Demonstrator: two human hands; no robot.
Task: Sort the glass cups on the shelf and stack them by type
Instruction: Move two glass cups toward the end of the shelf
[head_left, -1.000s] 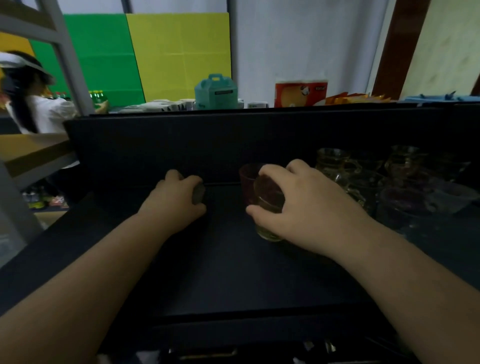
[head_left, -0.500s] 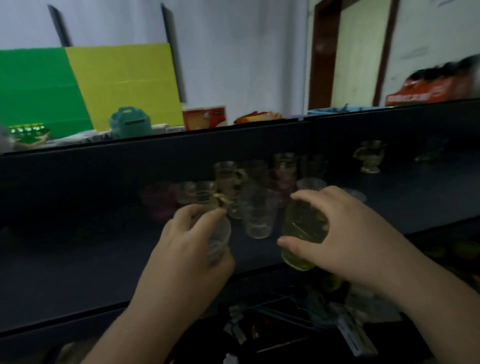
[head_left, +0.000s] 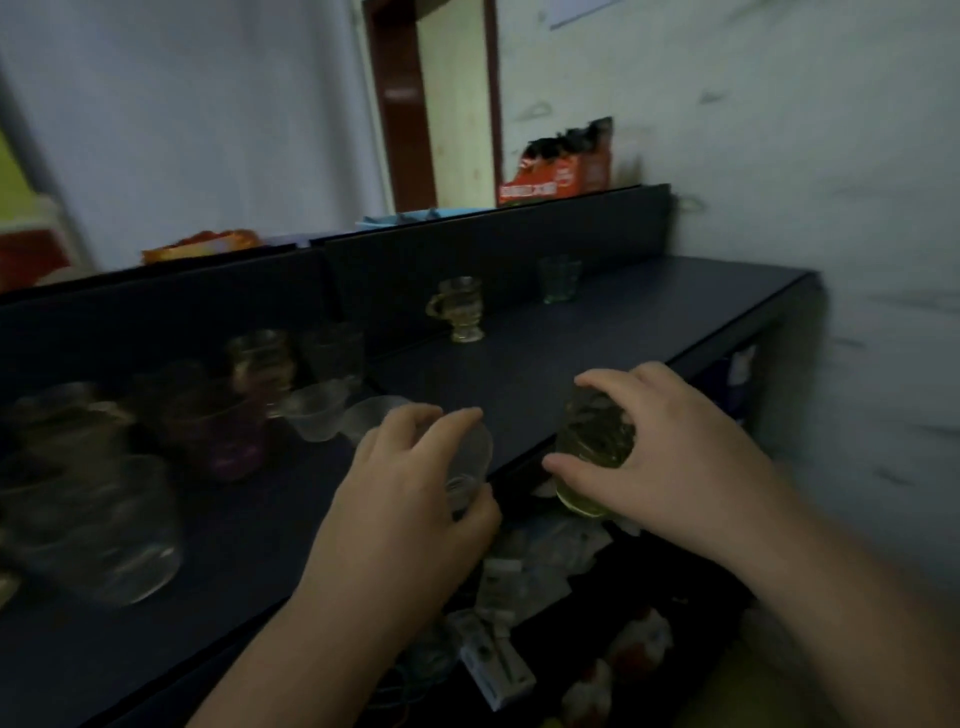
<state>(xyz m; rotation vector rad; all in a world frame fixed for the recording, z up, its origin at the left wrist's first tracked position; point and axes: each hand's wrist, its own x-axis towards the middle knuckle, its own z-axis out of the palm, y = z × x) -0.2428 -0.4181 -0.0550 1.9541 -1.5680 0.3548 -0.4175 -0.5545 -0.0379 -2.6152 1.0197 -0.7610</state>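
Observation:
My left hand (head_left: 402, 499) grips a small clear glass cup (head_left: 470, 462) just above the front edge of the dark shelf (head_left: 597, 332). My right hand (head_left: 670, 462) holds a yellow-green patterned glass cup (head_left: 589, 441) from above, at the shelf's front edge. A cluster of several glass cups stands at the left: a purple-tinted one (head_left: 223, 431), clear small bowls (head_left: 317, 410) and a large clear glass (head_left: 98, 525). A handled amber cup (head_left: 460, 309) and a green glass (head_left: 560, 280) stand alone near the back panel.
The shelf's back panel (head_left: 493, 244) carries red boxes (head_left: 556, 176) and packets on top. A wall (head_left: 857, 260) closes the right end. Below the shelf edge lie small boxes and packets (head_left: 498, 660). The view is blurred.
The view has swung to the right along the shelf. Both hands, each still holding its cup, have travelled right with it, and the shelf's right end and wall have come into view.

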